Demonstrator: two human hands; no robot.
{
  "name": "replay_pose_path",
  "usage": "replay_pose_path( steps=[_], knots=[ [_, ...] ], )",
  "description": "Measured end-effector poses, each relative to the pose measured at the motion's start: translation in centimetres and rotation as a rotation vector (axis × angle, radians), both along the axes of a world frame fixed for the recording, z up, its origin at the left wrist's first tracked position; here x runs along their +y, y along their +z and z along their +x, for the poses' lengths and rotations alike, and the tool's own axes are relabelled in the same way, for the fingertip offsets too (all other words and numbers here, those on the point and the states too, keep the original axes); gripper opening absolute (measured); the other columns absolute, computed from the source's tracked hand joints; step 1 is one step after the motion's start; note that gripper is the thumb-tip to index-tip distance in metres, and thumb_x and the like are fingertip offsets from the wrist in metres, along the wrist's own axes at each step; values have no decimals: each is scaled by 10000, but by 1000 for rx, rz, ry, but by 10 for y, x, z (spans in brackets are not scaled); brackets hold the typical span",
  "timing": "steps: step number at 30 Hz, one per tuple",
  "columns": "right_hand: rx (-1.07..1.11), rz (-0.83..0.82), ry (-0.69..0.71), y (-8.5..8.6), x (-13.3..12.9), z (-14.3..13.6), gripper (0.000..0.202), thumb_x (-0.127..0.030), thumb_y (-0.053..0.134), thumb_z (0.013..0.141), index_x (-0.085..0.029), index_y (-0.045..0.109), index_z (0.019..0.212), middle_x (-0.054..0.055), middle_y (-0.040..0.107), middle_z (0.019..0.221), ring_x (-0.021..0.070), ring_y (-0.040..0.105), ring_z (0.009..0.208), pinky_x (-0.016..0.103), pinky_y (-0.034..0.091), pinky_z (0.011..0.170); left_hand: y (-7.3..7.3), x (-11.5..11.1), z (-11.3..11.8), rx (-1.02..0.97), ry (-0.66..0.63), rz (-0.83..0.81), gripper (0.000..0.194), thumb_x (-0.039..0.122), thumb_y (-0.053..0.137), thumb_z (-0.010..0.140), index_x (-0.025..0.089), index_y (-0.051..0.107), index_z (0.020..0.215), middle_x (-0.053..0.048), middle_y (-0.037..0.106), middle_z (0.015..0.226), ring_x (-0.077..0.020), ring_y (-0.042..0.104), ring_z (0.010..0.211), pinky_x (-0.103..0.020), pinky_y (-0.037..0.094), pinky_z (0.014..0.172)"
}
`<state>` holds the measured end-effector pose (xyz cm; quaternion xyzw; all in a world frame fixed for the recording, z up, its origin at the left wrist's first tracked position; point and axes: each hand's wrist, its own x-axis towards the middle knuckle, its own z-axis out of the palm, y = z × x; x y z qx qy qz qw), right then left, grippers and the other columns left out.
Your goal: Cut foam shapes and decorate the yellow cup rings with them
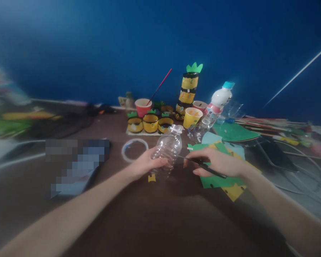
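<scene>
A clear plastic bottle piece (169, 144) with an uncapped neck tilts up and to the right, and my left hand (149, 162) is wrapped round its lower left side. My right hand (216, 162) grips a thin dark tool (208, 169), perhaps a knife or scissors. The tool's narrow tip points left and meets or overlaps the bottle's right side; actual contact cannot be told. Below the bottle lies a small yellow paper scrap (151, 178). Under and beside my right hand are green paper (214, 182) and yellow paper (234, 193).
Behind stand yellow-and-black rings (150, 123), a pineapple-like tower (188, 93), a red cup (143, 108) with a stick, a yellow cup (192, 117) and a blue-capped bottle (220, 98). A roll of clear tape (135, 150) lies left; a dark phone-like slab (276, 153) lies right.
</scene>
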<state>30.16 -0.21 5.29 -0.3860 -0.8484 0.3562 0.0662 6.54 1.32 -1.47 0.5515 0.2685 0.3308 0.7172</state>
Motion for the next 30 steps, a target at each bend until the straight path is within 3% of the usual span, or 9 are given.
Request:
replay_pose_path(
  steps=[5, 11, 18, 30],
  knots=[
    [-5, 13, -33, -1, -3, -4, 253, -382, 536, 765, -180, 608, 898, 17, 620, 809, 137, 526, 700, 242, 384, 620, 0, -1, 1, 29, -6, 25, 347, 359, 641, 695, 116, 582, 937, -114, 640, 887, -208, 627, 781, -370, 463, 763],
    [-20, 80, -102, -4, -8, -8, 203, -307, 550, 734, -190, 615, 887, 10, 623, 745, 129, 514, 640, 240, 368, 585, 6, -3, 4, 117, 0, 36, 332, 355, 647, 683, 122, 587, 913, -100, 652, 834, -204, 628, 760, -357, 467, 739],
    [9, 51, -74, -10, -6, -8, 140, -262, 503, 761, -177, 584, 837, -10, 600, 719, 101, 490, 612, 208, 369, 562, 9, -3, 5, 125, 8, -58, 360, 380, 668, 653, 119, 586, 887, -87, 659, 770, -209, 646, 704, -362, 485, 700],
    [30, 42, -53, -14, -4, -8, 143, -171, 474, 737, -171, 594, 814, -24, 561, 660, 79, 427, 565, 186, 344, 527, 10, -2, 5, 143, 1, -42, 341, 393, 641, 679, 101, 591, 849, -94, 671, 741, -202, 647, 681, -340, 497, 669]
  ],
)
